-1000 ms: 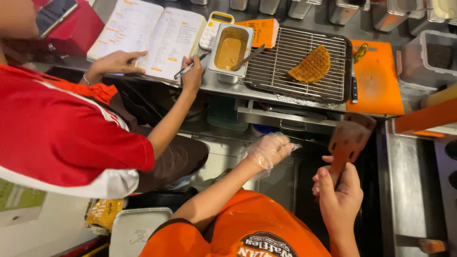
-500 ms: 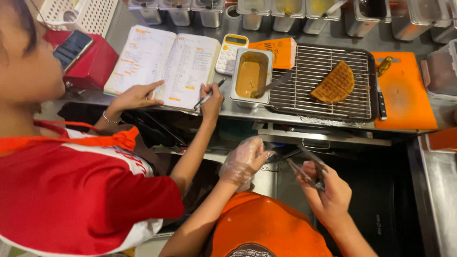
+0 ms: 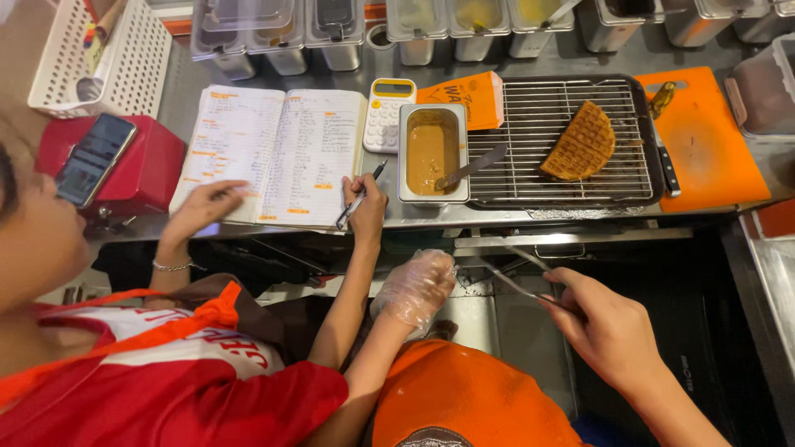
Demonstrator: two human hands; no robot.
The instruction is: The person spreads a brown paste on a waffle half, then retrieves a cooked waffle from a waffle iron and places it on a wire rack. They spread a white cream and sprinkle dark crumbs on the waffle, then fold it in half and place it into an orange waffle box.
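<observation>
A: Right hand (image 3: 609,331)?
B: Bare, closed around slim metal tongs (image 3: 517,277); tong tips pointing up-left toward front edge of stainless steel counter (image 3: 580,222), just below it.

A: Left hand (image 3: 416,285)?
B: Covered by clear plastic glove, fingers curled loosely, nothing gripped; hanging below counter edge, left of the tongs and apart from them.

A: On the counter above?
B: Black-rimmed wire cooling rack (image 3: 563,141) carrying folded golden-brown waffle (image 3: 582,147) at its right half. Rectangular steel pan of brown sauce (image 3: 431,153) touching rack's left side, flat spreader (image 3: 472,168) leaning from pan onto wire. Orange plastic cutting board (image 3: 708,149) just right of rack, black-handled knife (image 3: 665,165) between them. Folded orange paper sleeve (image 3: 464,98) behind pan.

A: Nearby?
B: Co-worker in red shirt (image 3: 166,389) at left; one hand flat on open ruled ledger (image 3: 273,153), other holding pen (image 3: 358,194) at ledger's right edge. White-and-yellow calculator (image 3: 389,112) between ledger and pan. Phone (image 3: 93,159) lying on red box (image 3: 149,161).
</observation>
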